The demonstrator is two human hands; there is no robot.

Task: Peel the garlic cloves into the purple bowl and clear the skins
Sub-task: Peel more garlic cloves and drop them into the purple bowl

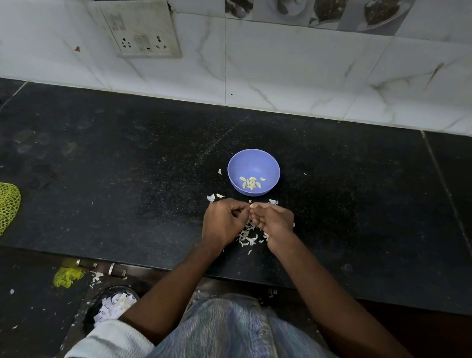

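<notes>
Head view: peeling step in hand, skins not yet cleared.
My left hand (224,221) and right hand (272,226) meet fingertip to fingertip just near of the purple bowl (231,166), fingers curled in as if working a clove; the clove itself is too small to confirm. Peeled cloves (250,182) lie in the bowl. Loose skins (247,235) litter the black counter (112,180) between my wrists. Judged next: strip the skin, drop the clove forward into the bowl, then gather the skins.
</notes>
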